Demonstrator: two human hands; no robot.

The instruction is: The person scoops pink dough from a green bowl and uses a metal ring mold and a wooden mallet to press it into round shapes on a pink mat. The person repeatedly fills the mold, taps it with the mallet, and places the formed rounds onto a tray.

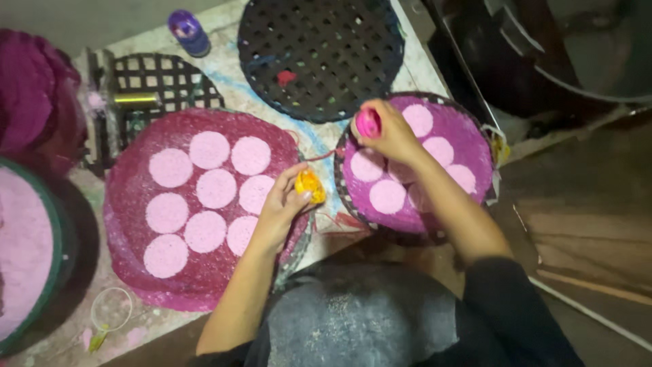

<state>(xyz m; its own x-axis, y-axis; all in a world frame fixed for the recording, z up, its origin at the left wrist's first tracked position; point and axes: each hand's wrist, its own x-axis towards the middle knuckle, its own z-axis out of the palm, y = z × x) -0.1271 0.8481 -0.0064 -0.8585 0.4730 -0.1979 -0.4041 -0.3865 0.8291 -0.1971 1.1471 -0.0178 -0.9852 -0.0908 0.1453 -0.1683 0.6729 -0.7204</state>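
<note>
My left hand [282, 207] grips a small yellow-orange lump [310, 185] at the right edge of a big magenta mat [136, 170] that carries several pale pink discs [216, 187]. My right hand [390, 136] is closed on a small round pink object [369, 123], held over the left side of a smaller purple mat [475, 146] on a round woven tray. Several pale pink discs [388, 196] lie on that mat too. A thin red thread [322, 155] runs between the two mats.
An empty black lattice tray [319, 54] lies at the back, another [159, 81] at the back left with a yellow-green tube [134, 99] on it. A purple bottle [189, 30] stands far back. A green-rimmed bowl of pink powder [27, 251] is at left. My knees [360, 319] are below.
</note>
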